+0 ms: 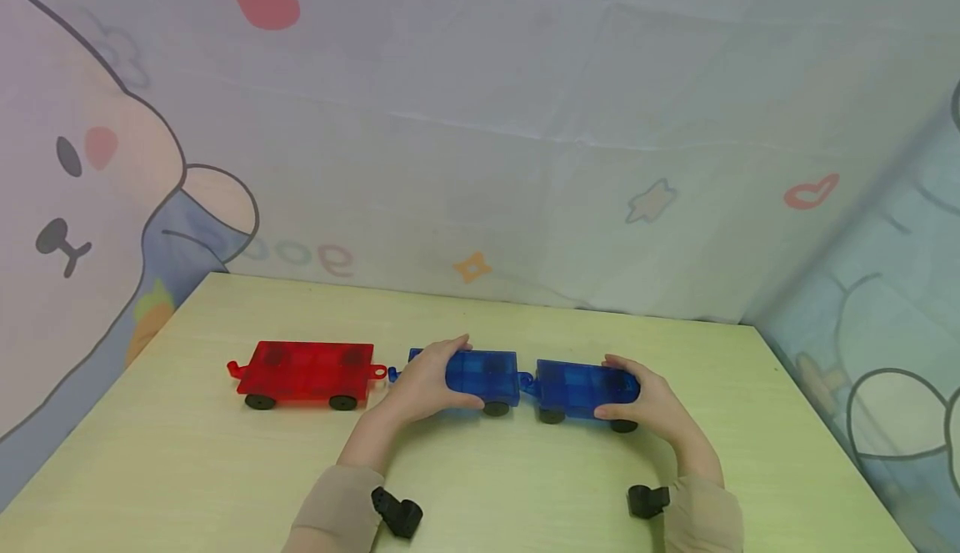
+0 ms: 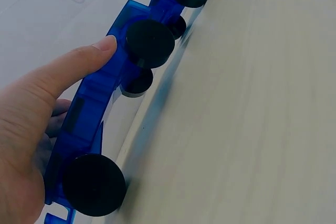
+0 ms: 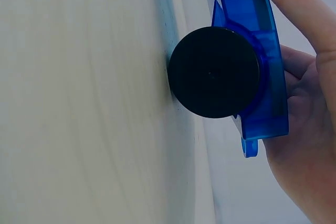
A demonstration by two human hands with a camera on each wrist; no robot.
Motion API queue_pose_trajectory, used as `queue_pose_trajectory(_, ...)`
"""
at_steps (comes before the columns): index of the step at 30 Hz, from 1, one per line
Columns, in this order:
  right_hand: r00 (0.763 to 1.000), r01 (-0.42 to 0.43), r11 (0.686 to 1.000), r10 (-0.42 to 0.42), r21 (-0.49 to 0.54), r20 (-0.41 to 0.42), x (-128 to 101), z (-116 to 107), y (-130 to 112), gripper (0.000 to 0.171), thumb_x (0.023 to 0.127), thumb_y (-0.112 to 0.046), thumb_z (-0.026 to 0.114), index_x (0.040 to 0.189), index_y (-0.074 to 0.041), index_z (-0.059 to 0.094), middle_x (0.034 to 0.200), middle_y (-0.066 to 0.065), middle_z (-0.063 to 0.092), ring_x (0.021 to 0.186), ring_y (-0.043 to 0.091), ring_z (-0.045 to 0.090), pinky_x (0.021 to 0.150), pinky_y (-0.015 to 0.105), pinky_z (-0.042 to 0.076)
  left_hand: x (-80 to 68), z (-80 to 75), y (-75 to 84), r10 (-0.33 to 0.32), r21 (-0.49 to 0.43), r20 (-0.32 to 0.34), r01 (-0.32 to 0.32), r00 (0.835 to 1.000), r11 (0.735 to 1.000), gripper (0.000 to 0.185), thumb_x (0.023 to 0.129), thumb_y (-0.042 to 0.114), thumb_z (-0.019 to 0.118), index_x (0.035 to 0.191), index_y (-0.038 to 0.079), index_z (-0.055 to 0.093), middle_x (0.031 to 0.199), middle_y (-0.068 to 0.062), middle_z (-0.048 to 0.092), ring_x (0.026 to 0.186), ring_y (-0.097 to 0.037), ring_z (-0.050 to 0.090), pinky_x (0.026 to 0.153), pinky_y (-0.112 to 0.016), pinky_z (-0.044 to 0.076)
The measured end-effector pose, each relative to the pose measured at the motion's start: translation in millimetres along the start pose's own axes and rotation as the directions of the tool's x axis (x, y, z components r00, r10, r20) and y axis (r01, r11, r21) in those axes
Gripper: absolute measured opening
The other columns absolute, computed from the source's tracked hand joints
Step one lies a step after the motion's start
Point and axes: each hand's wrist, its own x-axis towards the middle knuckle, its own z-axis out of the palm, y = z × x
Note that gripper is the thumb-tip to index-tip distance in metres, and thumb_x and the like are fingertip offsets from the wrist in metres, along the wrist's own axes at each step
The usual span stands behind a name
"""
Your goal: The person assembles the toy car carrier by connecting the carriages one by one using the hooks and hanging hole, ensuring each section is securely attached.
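Observation:
Two see-through blue toy wagons with black wheels stand end to end on the table, their couplings meeting between them. My left hand [image 1: 429, 384] grips the left blue wagon [image 1: 487, 372] from behind its left end, thumb along the near side. Around the right end of the right blue wagon [image 1: 573, 386] curls my right hand [image 1: 648, 399], thumb on the near side and fingers over the far side. A red toy wagon [image 1: 311, 369] stands to the left; its ring lies right beside the left blue wagon's hook. In the right wrist view, a blue ring [image 3: 250, 148] sticks out past the palm.
The pale wooden table [image 1: 510, 486] ends at a printed cloth backdrop [image 1: 480, 119] behind the wagons. Black wrist cameras sit at both sleeves, one being the left camera [image 1: 397, 513] and the other the right camera [image 1: 647, 501].

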Motion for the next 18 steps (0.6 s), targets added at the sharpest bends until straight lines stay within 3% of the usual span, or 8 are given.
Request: queue_pose_trajectory(18,1.0,-0.003,1.0,0.003,-0.005,-0.001,-0.9,-0.6,-1.9,0.088,0.077,-0.031,0.083,0.147,-0.002,0.039,0.147,0.019,0.048,0.144,0.045,0.026,0.112,0.066,0.024,-1.3,-1.3,2.7,-0.001,0.022,0.006,0.001,1.0,1.0,0.094,0.073,0.035,0.086,0.15,0.009,0.039,0.146,-0.006,0.051,0.14,-0.032,0.04,0.107,-0.058,0.041)
